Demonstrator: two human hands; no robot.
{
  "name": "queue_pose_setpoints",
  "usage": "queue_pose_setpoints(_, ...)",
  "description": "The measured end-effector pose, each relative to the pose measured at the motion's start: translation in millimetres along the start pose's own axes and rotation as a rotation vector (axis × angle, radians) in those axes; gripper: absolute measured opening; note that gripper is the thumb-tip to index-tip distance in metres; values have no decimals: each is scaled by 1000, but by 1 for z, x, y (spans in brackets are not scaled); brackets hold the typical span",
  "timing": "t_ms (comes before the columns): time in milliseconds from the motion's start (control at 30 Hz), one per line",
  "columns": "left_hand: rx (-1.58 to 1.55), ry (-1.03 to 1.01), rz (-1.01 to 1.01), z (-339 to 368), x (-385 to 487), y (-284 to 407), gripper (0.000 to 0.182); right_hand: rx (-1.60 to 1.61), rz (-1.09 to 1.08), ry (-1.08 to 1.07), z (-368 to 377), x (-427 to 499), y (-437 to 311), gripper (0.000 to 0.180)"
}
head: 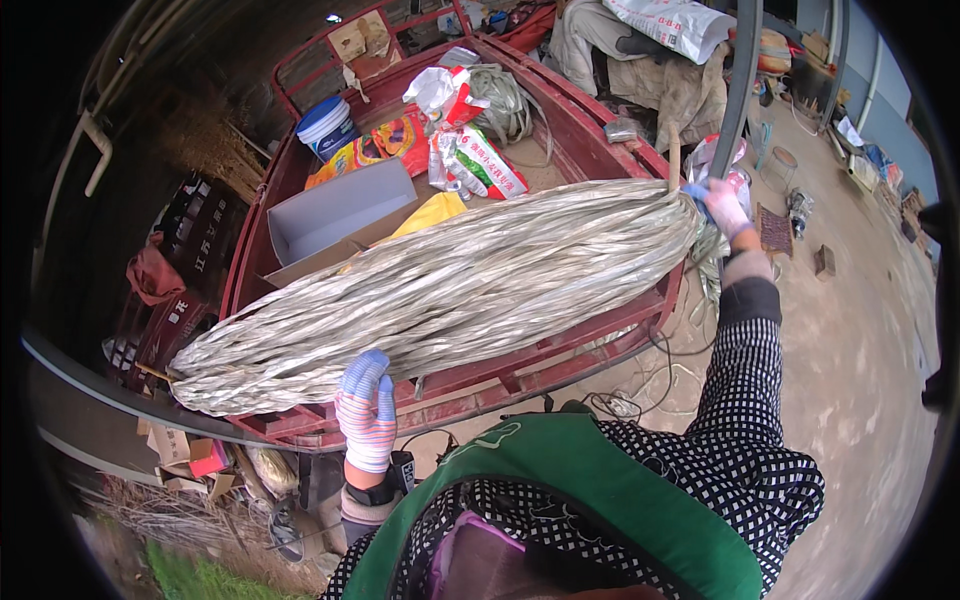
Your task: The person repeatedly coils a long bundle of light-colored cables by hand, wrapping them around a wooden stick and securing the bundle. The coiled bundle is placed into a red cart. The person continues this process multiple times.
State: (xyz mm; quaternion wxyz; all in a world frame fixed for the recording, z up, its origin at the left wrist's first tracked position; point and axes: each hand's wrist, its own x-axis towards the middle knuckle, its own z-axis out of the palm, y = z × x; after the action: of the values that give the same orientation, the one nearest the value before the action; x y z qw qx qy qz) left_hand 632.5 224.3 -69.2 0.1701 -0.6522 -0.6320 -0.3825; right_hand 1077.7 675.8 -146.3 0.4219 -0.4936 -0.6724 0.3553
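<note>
A long, thick bundle of pale plastic strands [450,277] lies across the end of a red metal cart [480,386]. It is looped around an upright wooden stick [673,157] at the right and a thin stick [154,372] at the left. My left hand [365,409], in a striped knit glove, rests by the bundle's near edge with thumb and fingers apart, nothing seen in it. My right hand [726,206], gloved and blurred, is at the bundle's right end beside a grey metal post [736,97]. Its fingertips are partly hidden, so its grip is unclear.
Inside the cart are an open cardboard box [341,214], a blue-and-white bucket [327,127], printed bags [480,161] and a coil of plastic strand [499,101]. Loose cords [637,397] trail on the concrete floor. A brick [824,262] lies at right.
</note>
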Motion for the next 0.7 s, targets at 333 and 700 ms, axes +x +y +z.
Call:
queue_pose_setpoints(333,-141,-128,61,7,7,4,23,348,257,81,55,-188,-31,28)
queue_pose_setpoints(700,-388,-370,311,10,15,17,26,533,212,-110,152,-273,-153,16)
